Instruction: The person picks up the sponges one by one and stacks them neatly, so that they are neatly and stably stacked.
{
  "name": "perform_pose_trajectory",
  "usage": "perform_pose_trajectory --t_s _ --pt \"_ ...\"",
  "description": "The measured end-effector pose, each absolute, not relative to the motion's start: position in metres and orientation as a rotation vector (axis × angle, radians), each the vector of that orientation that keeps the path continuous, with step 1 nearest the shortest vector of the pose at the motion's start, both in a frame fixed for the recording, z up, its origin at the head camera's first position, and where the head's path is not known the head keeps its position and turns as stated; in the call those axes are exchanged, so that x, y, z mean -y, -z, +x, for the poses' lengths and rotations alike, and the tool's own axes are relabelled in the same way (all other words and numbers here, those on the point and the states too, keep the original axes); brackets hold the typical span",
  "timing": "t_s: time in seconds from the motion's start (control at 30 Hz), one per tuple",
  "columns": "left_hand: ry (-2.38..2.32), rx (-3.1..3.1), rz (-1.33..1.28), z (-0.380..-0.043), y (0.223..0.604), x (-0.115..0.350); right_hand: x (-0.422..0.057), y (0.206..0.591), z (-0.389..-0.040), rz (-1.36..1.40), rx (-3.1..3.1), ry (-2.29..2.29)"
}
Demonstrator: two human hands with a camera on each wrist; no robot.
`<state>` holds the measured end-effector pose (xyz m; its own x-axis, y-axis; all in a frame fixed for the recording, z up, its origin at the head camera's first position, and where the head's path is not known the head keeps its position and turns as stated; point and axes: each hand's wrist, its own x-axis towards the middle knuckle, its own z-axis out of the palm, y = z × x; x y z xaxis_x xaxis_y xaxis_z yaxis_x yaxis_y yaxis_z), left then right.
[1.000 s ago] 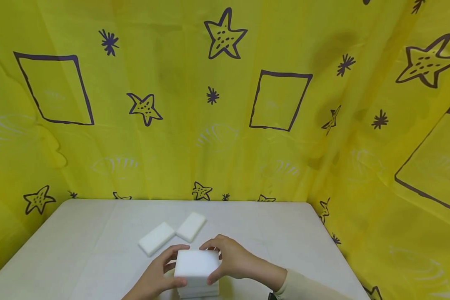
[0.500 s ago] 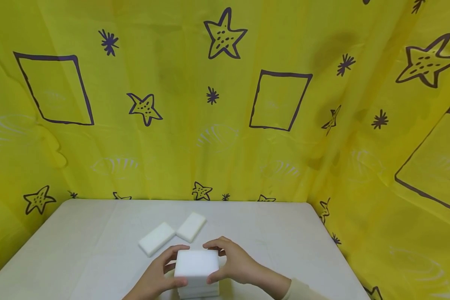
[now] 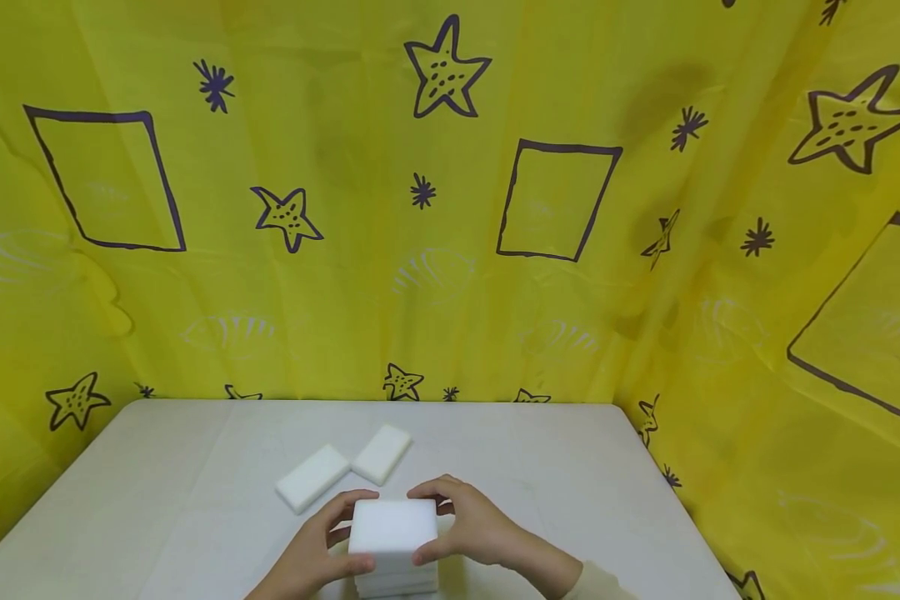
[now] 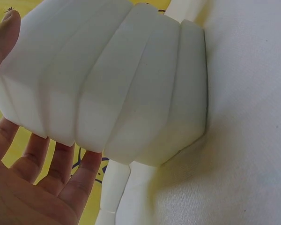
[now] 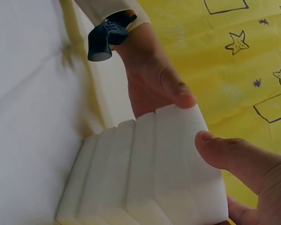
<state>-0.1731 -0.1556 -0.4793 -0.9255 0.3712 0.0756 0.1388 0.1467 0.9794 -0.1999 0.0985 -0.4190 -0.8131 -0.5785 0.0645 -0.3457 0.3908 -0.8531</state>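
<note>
A stack of several white sponges [image 3: 397,581] stands near the table's front edge, its layers slightly out of line. At its left side my left hand [image 3: 317,543] grips the upper sponges, thumb on the near face. In the left wrist view its fingers [image 4: 84,173] reach along the side of the stack. Opposite, my right hand [image 3: 474,525] holds the top sponge [image 3: 393,525], thumb at the near right corner and fingers bent at the far right corner. The right wrist view shows the right thumb [image 5: 215,147] on the stack; the other fingers are mostly hidden.
Beyond the stack, two loose white sponges lie flat, a left one [image 3: 313,477] and a right one [image 3: 382,454], corners close together. The white-covered table [image 3: 562,483] is bounded at the back and sides by a yellow patterned curtain [image 3: 345,317].
The right hand's fingers have drawn slightly to the right along the far edge, and its forearm has shifted. The left hand and the stack have stayed in place.
</note>
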Motion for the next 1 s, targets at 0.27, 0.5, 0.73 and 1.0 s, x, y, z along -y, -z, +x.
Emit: perform_pose_trajectory --t_s 0.27,0.5,0.73,1.0 --pt "-1.867 -2.248 0.506 -0.172 0.478 0.156 -0.095 0.409 -0.210 -0.859 -2.413 1.228" --pt "-1.886 -2.221 0.518 -0.173 0.481 0.157 -0.092 0.401 -0.212 -0.826 -2.457 1.107" --pt "-1.886 -2.228 0.508 -0.174 0.482 0.157 -0.090 0.400 -0.212 -0.802 -2.482 1.084" --pt "-1.879 -2.245 0.546 -0.174 0.480 0.159 -0.089 0.401 -0.210 -0.791 -2.489 1.076"
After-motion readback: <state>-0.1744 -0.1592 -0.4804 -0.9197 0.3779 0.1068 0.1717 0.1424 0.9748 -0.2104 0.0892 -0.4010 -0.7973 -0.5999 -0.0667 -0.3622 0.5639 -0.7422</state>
